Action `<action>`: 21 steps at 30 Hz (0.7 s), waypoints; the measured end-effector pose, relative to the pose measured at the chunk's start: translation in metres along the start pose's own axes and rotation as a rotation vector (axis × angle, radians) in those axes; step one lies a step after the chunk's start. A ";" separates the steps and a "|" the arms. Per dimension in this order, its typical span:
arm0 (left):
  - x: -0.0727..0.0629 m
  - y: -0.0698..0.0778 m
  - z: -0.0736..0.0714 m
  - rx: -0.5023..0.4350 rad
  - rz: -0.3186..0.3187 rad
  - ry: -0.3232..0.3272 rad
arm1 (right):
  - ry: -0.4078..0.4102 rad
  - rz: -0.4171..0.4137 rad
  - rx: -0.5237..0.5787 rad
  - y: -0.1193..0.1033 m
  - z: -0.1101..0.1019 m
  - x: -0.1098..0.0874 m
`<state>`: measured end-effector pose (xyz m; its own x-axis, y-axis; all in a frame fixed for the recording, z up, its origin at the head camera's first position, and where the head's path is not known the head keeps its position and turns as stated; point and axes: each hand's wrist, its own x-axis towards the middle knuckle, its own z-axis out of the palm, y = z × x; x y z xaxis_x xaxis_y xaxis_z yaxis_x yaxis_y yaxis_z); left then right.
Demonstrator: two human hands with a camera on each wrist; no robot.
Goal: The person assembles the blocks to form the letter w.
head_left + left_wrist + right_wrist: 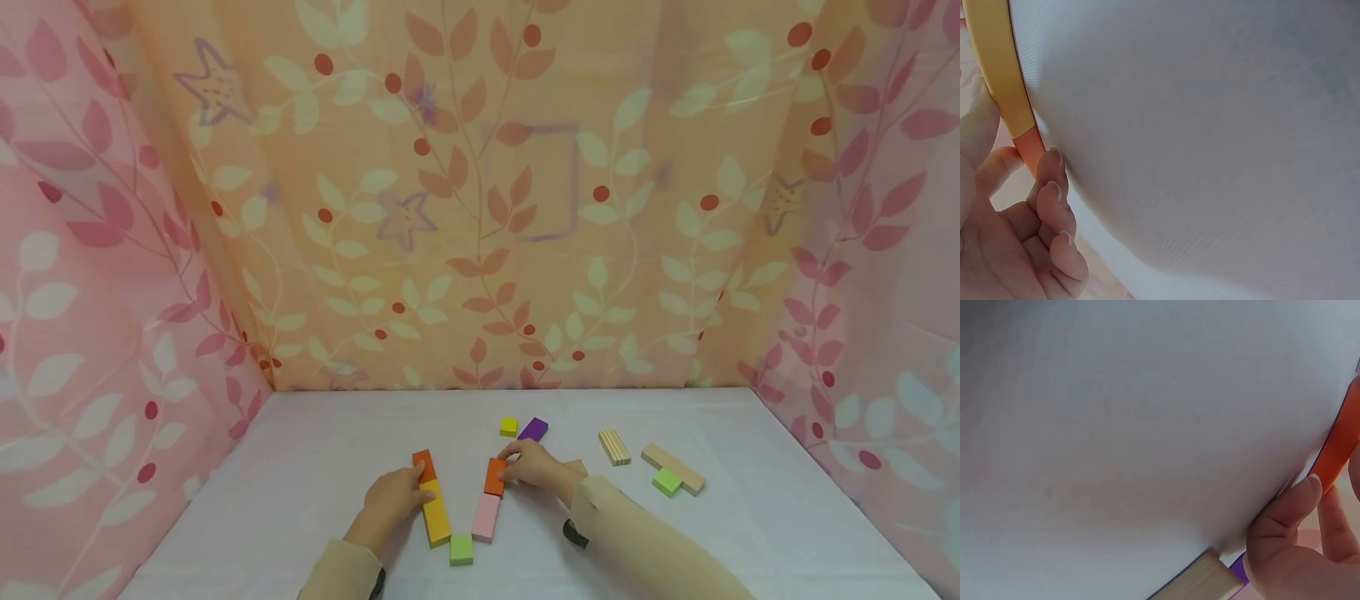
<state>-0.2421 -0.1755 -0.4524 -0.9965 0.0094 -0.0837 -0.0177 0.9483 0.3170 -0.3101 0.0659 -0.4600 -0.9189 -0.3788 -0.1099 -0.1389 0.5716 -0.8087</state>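
On the white tabletop, wooden blocks form a V. Its left arm is an orange block (422, 457) above a longer yellow block (437, 518); its right arm is a second orange block (493, 477) above a pink block (486, 518). A light green square block (461, 549) lies at the bottom point. My left hand (393, 495) holds the left orange block by its far end, its thumb against the yellow block's side. My right hand (538, 467) pinches the right orange block between thumb and fingers, seen in the right wrist view too.
Behind my right hand lie a small yellow block (508, 427) and a purple block (535, 428). A wooden block (576, 467) shows partly past the right wrist. Farther right are striped wooden sticks (614, 447), a long plain block (686, 475) and another green block (666, 482). Patterned cloth encloses the table.
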 end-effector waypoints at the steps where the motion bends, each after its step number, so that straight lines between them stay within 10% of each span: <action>1: 0.000 0.000 0.000 -0.001 0.002 0.001 | 0.001 -0.001 -0.002 0.000 0.000 0.000; 21: -0.005 0.003 -0.006 0.039 0.061 0.072 | 0.014 -0.001 0.028 0.001 -0.003 -0.003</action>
<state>-0.2375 -0.1743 -0.4457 -0.9989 0.0457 0.0036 0.0448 0.9583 0.2821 -0.3082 0.0693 -0.4587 -0.9238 -0.3691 -0.1016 -0.1295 0.5511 -0.8243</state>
